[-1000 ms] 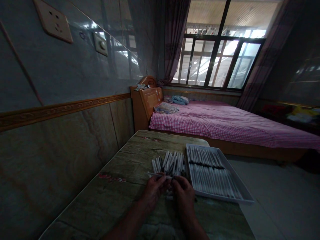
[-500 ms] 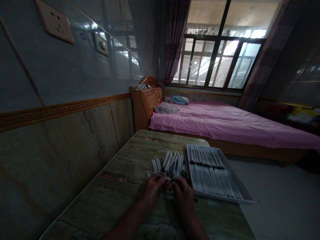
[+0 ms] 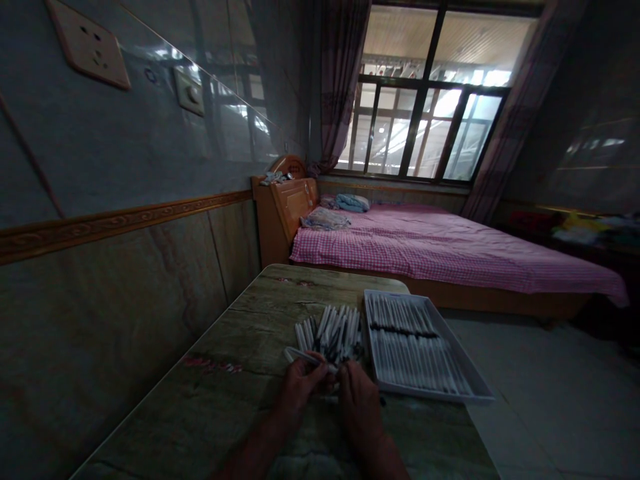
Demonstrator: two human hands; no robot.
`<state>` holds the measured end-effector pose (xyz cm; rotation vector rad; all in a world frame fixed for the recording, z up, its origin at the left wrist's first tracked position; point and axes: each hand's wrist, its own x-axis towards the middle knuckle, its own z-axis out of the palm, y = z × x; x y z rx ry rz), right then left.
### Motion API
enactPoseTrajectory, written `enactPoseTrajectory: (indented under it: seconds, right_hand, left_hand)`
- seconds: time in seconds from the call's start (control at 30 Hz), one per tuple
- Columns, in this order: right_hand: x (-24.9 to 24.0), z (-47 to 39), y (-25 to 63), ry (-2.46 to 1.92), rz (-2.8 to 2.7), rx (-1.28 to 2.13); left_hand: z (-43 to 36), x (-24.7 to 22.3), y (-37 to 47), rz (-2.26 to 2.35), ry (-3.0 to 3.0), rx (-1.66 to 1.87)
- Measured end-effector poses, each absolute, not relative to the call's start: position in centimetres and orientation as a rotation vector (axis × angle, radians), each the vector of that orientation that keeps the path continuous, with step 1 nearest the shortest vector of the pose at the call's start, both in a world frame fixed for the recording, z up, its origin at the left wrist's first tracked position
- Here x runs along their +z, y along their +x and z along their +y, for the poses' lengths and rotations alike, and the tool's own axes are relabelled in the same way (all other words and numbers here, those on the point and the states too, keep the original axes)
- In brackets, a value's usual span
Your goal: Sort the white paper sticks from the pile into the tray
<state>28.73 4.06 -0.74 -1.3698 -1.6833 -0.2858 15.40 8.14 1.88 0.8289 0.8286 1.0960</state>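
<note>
Dim room, daylight coming through the window (image 3: pixel 430 83), the pink checked bed (image 3: pixel 430 237) beyond, and right in front of you the marbled table (image 3: pixel 210 413), where all the action was. You had one pale pen (image 3: pixel 307 357) up in your fingers, just this side of a loose pile of pens (image 3: pixel 334 328), with the white tray (image 3: pixel 481 395) to the right and its pens lined up in two rows. Your left hand (image 3: pixel 301 381) was closed around the pen's middle in a thumb-and-finger pinch; your right hand (image 3: pixel 359 397) was closed on its right end, though exactly what those fingertips pinched was hidden. The step in hand, by the look of it, was close fingertip work at that end, and the next move seemed to call for a firm left pinch and a small, careful action from the right. Now the angle: the pen's long axis ran mostly crosswise in front of you, on a slant, its left end poking out past your left fingers and away from you, its right end dipping nearer, into your right fingertips. Which end was the writing tip, you couldn't tell from here.
</note>
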Motion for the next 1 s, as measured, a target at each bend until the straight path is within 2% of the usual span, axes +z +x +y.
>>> enactPoseTrajectory:
  seconds: [0.1, 0.33, 0.6, 0.8, 1.0]
  right_hand:
    - [-1.0, 4.2, 29.0, -1.341, -1.771, -0.402]
    - [0.3, 3.8, 28.1, -1.446, -1.570, 0.134]
    - [-1.4, 3.9, 28.7, -1.466, -1.675, -0.141]
    - [0.2, 3.5, 28.4, -1.528, -1.552, 0.107]
    - [-0.5, 3.8, 28.7, -1.508, -1.625, -0.093]
  left_hand:
    - [8.0, 2.1, 15.6, 0.836, 0.837, 1.083]
    - [8.7, 2.1, 15.4, 0.870, 0.720, 1.129]
    - [8.5, 1.2, 15.4, 0.822, 0.806, 1.065]
    - [8.8, 0.7, 15.3, 0.842, 0.790, 1.113]
    - [8.4, 1.4, 15.5, 0.857, 0.808, 1.061]
